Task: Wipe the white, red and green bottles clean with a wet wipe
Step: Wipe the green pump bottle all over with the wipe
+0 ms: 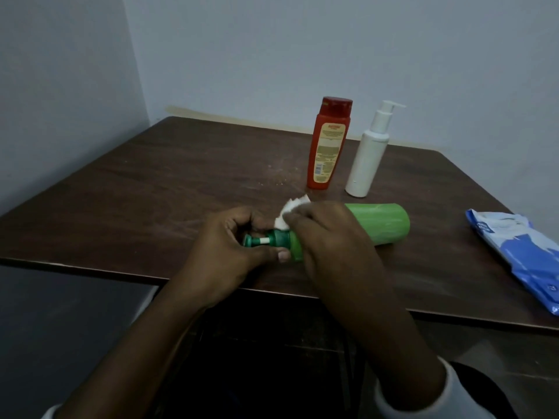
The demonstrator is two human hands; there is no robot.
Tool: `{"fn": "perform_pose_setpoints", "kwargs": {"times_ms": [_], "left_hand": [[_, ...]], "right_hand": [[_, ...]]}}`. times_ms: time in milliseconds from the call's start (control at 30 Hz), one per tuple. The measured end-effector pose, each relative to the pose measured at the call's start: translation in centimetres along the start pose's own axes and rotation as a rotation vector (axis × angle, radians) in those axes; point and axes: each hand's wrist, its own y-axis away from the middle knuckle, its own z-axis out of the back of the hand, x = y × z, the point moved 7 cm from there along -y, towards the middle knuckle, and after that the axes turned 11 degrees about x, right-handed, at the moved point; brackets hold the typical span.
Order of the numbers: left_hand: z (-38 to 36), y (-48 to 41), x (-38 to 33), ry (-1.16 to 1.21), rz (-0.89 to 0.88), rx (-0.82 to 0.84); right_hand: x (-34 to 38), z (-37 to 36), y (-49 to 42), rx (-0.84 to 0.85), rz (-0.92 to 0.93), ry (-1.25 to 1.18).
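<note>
The right hand (pixel 326 237) curls over the green bottle's (pixel 381 222) shoulder, pressing a wipe (pixel 290 211) to it, while the left hand (pixel 230 246) grips the pump end with thumb below and fingers above. The bottle lies on its side near the table's (pixel 151 192) front edge, base pointing right. Behind it the red bottle (pixel 328 146) and white bottle (pixel 370 155) stand upright side by side, and a blue wipe pack (pixel 520 252) lies well to the right.
</note>
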Motion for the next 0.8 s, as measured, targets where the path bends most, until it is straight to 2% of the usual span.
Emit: {"fn": "perform_pose_setpoints", "kwargs": {"times_ms": [67, 167, 200, 300, 333, 467, 500, 600, 633, 800], "left_hand": [[0.0, 0.0, 0.0, 0.003, -0.006, -0.003], [-0.3, 0.1, 0.1, 0.021, 0.014, 0.016], [-0.3, 0.2, 0.0, 0.025, 0.023, 0.022], [-0.1, 0.0, 0.1, 0.01, 0.024, 0.017], [0.0, 0.0, 0.1, 0.009, 0.02, 0.01], [-0.3, -0.2, 0.2, 0.022, 0.026, 0.005], [-0.3, -0.1, 0.2, 0.017, 0.027, 0.006], [-0.2, -0.3, 0.4, 0.039, 0.04, 0.003], [-0.3, -0.3, 0.5, 0.052, 0.043, 0.004], [-0.7, -0.5, 0.6, 0.052, 0.04, 0.01]], "right_hand": [[-2.1, 0.2, -0.8, 0.039, -0.101, -0.008], [-5.1, 1.0, 1.1, 0.0, -0.331, -0.017], [-4.4, 1.0, 1.5, -0.008, -0.316, 0.006], [-2.3, 0.4, 0.3, 0.014, -0.101, 0.01], [-3.1, 0.4, -0.3, 0.012, -0.108, 0.001], [-8.4, 1.5, 1.4, -0.017, -0.388, 0.003], [-7.9, 1.5, 1.8, -0.02, -0.388, 0.028], [-4.7, 0.9, 1.3, -0.009, -0.18, 0.014], [-5.2, 0.9, 0.8, 0.011, -0.169, -0.018], [-14.1, 2.2, 2.4, 0.125, -0.582, -0.023]]}}
